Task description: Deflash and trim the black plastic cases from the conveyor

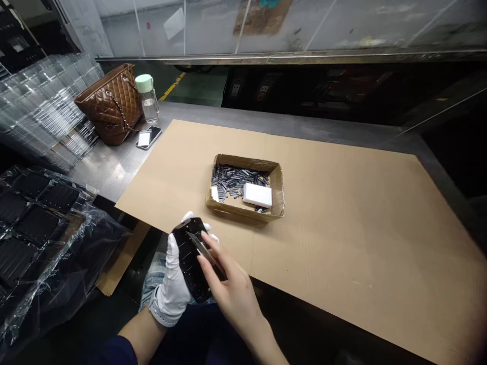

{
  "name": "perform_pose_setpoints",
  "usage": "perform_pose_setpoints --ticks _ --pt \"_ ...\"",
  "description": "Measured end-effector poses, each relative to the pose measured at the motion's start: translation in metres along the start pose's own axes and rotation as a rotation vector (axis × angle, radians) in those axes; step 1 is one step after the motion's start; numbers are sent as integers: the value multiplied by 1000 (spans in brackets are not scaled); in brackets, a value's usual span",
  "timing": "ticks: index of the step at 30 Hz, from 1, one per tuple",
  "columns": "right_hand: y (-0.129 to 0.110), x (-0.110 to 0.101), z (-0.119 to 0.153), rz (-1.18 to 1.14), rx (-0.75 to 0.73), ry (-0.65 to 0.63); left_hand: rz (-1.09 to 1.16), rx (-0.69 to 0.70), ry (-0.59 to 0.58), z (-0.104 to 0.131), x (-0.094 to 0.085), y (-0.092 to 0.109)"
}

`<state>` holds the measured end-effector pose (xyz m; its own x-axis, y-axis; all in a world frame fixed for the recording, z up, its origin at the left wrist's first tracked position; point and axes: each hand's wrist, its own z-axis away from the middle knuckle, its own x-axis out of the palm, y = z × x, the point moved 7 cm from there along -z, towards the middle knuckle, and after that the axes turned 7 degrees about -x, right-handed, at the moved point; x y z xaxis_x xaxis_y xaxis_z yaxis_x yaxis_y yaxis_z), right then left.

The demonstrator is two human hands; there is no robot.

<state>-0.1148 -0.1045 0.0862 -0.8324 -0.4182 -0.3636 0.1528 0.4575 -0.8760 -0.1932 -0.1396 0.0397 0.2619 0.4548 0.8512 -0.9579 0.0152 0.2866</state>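
My left hand [177, 276], in a white glove, is wrapped round a black plastic housing [189, 256] with a ribbed inner face turned up. It is held over my lap at the near edge of the table. My bare right hand [232, 284] pinches metal tweezers [203, 248] between thumb and fingers. Their tip lies over the upper part of the housing; whether it touches the plastic I cannot tell. Beyond the hands stands an open cardboard box [245, 213] with many small dark strips [238, 177] and a white block [257, 195] inside.
Brown cardboard [342, 228] covers the metal table. At the back left are a brown quilted handbag [114, 104], a water bottle [149, 101] and a phone [148, 138]. Clear plastic trays [49, 96] are stacked at left, above bagged black parts [38, 223].
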Motion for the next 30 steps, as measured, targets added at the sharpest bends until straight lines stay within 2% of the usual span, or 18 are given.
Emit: perform_pose_setpoints --ticks 2,5,9,12,14,16,21,25,27,30 --pt "8 -2 4 -114 94 22 -29 71 1 1 6 5" --pt "8 -7 5 -199 131 79 -78 123 3 1 10 7" --pt "-1 -7 -10 -122 151 35 -154 145 29 0 -4 3" --pt "-4 -2 -24 -123 211 -25 -298 173 98 2 -16 3" --pt "-7 1 -30 -130 218 -44 -394 243 141 5 -17 10" --pt "-9 2 -33 -141 204 -37 -415 307 134 6 -13 15" --pt "3 -7 -27 -157 224 84 -319 327 53 5 -4 17" --pt "17 -29 -22 74 247 233 -257 358 61 7 -4 20" --pt "13 -31 -24 179 183 193 -249 332 52 7 -4 19" --pt "-4 -15 -25 167 -10 2 -212 276 22 7 -7 15"
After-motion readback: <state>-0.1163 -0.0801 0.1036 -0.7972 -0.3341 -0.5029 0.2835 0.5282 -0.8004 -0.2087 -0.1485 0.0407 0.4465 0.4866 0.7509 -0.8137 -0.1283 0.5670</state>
